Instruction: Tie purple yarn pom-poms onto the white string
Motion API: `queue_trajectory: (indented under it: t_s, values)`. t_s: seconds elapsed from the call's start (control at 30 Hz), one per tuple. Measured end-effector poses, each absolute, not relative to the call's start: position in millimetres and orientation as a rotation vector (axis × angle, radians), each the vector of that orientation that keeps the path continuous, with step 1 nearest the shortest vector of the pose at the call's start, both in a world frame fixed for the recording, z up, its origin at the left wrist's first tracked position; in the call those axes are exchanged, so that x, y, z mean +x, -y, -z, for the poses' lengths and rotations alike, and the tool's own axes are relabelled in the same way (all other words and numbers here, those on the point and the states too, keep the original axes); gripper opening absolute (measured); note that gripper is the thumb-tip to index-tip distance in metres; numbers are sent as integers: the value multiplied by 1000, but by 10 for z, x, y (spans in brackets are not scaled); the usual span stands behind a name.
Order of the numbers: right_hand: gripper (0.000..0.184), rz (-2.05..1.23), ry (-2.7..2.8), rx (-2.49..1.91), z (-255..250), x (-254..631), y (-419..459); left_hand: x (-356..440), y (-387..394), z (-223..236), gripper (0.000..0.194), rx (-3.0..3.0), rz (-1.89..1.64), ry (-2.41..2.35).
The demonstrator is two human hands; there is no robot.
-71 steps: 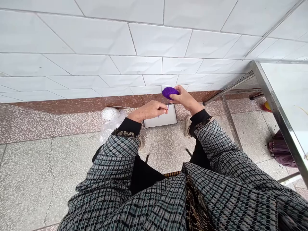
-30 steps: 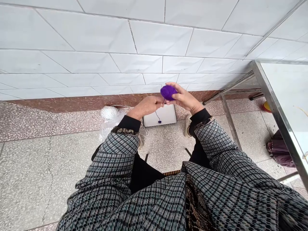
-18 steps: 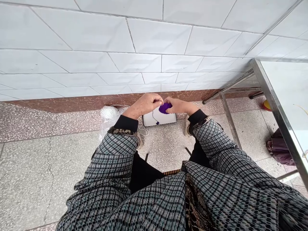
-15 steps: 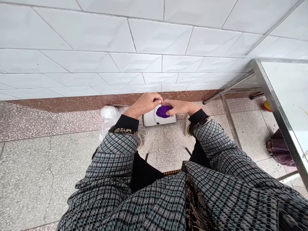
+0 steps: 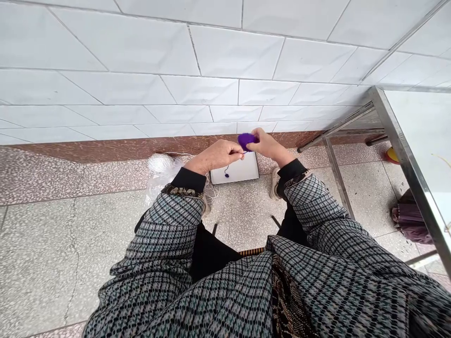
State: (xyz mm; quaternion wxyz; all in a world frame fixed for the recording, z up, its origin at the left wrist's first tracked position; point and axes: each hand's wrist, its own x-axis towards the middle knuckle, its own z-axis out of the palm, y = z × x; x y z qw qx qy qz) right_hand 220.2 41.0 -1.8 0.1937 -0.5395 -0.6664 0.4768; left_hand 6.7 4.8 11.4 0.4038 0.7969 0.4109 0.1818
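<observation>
My right hand (image 5: 267, 144) is closed around a ball of purple yarn (image 5: 246, 140), which shows at the fingertips. Just to its left, my left hand (image 5: 223, 154) pinches the purple strand close to the ball. From the left hand a dark strand hangs down, ending in a small dark tuft (image 5: 227, 175). Below both hands lies a shallow white tray or box (image 5: 244, 170) with a dark edge, on the floor between my feet.
A ball of white yarn (image 5: 160, 163) sits by a clear plastic bag (image 5: 155, 188) left of the tray. The tiled wall (image 5: 218, 91) rises close in front. At the right stands a metal-framed table (image 5: 398, 136), with a dark purple bundle (image 5: 410, 218) beneath it.
My right hand has raised and turned the purple ball, moving it slightly right and toward the wall. My left hand has shifted a little right, and the hanging tuft has swung slightly left.
</observation>
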Motion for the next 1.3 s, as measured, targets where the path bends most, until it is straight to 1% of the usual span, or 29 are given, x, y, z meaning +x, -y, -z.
queue_trajectory:
  t_s: [0.07, 0.1, 0.17, 0.23, 0.3, 0.37, 0.43, 0.53, 0.6, 0.7, 0.73, 0.83, 0.93, 1.03, 1.1, 1.17, 1.23, 1.3]
  values:
    - [40, -1282, 2091, -1601, -7, 2188, -363, 54, -50, -123, 20, 2021, -480, -1073]
    - [39, -1333, 2176, -1591, -33, 2185, -338, 47, -55, -122, 20, 2020, -490, -1093]
    - [37, -1551, 2290, -1424, -97, 2192, -297, 37, -75, -104, 19, 2002, -515, -1147]
    - [35, -1782, 2213, -1193, -155, 2217, -282, 32, -104, -67, 20, 1968, -547, -1217]
    - [37, -1925, 1963, -1008, -185, 2255, -298, 32, -132, -22, 20, 1929, -573, -1274]
    - [39, -1913, 1664, -939, -176, 2288, -336, 37, -150, 16, 20, 1919, -562, -1279]
    - [39, -1820, 1434, -967, -134, 2299, -379, 47, -148, 33, 20, 1953, -495, -1236]
    - [40, -1694, 1298, -1116, -43, 2265, -420, 78, -120, 17, 22, 2036, -339, -1112]
    - [46, -1615, 1312, -1232, 12, 2224, -422, 102, -96, -8, 24, 2072, -271, -1025]
    - [58, -1483, 1461, -1385, 60, 2172, -402, 122, -67, -39, 25, 2101, -223, -941]
    - [57, -1436, 1548, -1429, 66, 2161, -395, 122, -61, -47, 25, 2104, -216, -932]
    - [46, -1359, 1864, -1538, 62, 2149, -382, 104, -55, -64, 25, 2090, -292, -1000]
    - [37, -1455, 2168, -1539, 34, 2152, -372, 74, -67, -77, 24, 2061, -483, -1115]
    - [30, -1681, 2299, -1314, -8, 2164, -347, 55, -91, -75, 21, 2020, -574, -1160]
    - [29, -1883, 2174, -1114, -40, 2188, -328, 47, -111, -61, 20, 1976, -604, -1205]
    - [30, -2034, 1880, -973, -68, 2225, -322, 41, -131, -38, 20, 1918, -642, -1290]
    - [35, -2054, 1558, -917, -82, 2265, -339, 37, -146, -14, 22, 1871, -665, -1376]
    - [41, -1971, 1330, -911, -77, 2288, -374, 46, -148, 5, 22, 1876, -631, -1391]
